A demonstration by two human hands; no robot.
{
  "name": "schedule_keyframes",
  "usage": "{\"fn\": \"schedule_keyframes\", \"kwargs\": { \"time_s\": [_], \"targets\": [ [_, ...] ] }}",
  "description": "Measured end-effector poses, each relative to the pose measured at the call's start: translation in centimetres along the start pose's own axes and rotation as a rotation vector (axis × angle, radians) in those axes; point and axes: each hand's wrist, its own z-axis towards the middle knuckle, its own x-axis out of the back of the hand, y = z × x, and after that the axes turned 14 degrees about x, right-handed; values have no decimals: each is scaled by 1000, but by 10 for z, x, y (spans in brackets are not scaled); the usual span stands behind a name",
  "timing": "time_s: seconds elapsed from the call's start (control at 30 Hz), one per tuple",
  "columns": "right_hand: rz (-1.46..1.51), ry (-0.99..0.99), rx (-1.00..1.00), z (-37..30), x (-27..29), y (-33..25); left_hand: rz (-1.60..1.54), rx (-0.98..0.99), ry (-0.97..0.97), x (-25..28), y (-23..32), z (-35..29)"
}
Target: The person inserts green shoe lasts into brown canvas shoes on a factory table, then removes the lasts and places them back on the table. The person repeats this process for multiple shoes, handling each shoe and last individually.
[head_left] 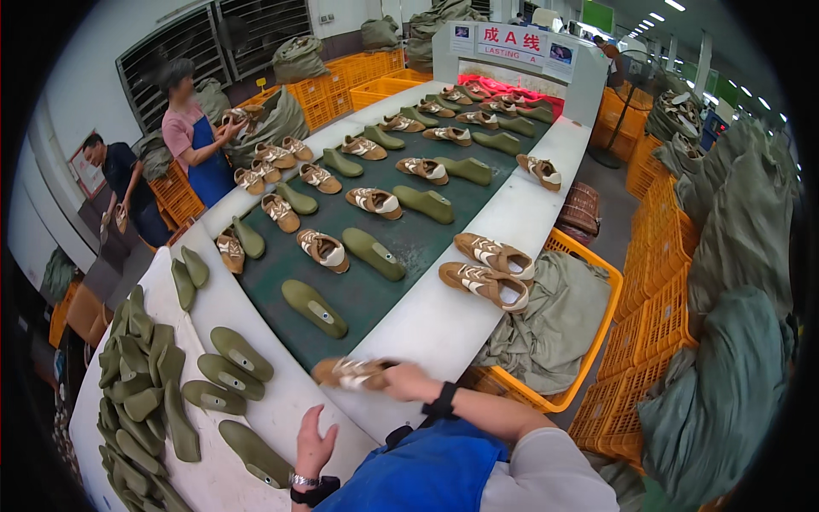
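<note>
My right hand (411,382) grips a tan and white sneaker (350,373), somewhat blurred, above the white near end of the conveyor frame. My left hand (316,444) holds nothing, its fingers apart, over the white table. Beside it lies a green shoe last (256,454). Several more lasts lie to its left, with a large heap of lasts (136,384) at the table's left side. On the dark green belt (401,294), tan sneakers (322,250) and green lasts (374,253) are spread in rows. A pair of tan sneakers (486,284) stands on the white right ledge.
An orange crate (580,392) with grey cloth sits right of the ledge, near stacked orange crates (640,367) and draped cloth. A white machine hood (512,64) glows red at the far end. Two people work beyond the left side, one holding shoes.
</note>
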Motion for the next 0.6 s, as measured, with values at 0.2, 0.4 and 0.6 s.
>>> {"fn": "schedule_keyframes", "kwargs": {
  "time_s": [0.2,0.4,0.6],
  "targets": [
    [1077,-361,51,31,-9,-63,-154,10,203,3,29,13],
    [400,-333,471,23,-11,-84,-314,-19,-95,4,34,-14],
    [92,19,481,17,8,-105,-219,150,231,1,46,-19]
  ]
}}
